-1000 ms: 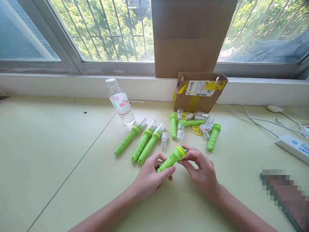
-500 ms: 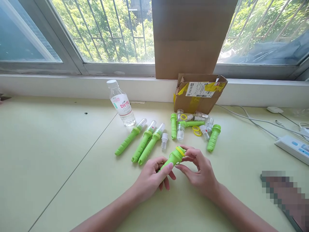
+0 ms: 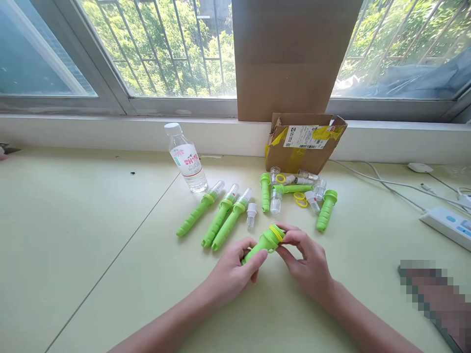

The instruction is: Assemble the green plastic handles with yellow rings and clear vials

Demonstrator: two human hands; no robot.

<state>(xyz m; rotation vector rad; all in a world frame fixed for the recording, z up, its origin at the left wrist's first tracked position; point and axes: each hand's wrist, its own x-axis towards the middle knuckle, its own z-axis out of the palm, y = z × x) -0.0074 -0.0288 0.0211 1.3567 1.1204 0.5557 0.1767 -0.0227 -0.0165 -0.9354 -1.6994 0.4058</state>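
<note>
My left hand is closed around a green plastic handle, tilted with its wide threaded end up and to the right. A yellow ring sits around that end, and the fingers of my right hand pinch it at the rim. Beyond my left hand lie three green handles with clear ribbed caps, side by side. A small white-collared clear part stands just right of them. The inside of the held handle is hidden.
A water bottle stands at the back left, a cardboard box behind a cluster of green handles, clear caps and loose yellow rings. A power strip with cables and a blurred-out object lie at right.
The fingers of my left hand have curled in around the handle. My right fingers have moved slightly closer around the ring at the threaded end.
</note>
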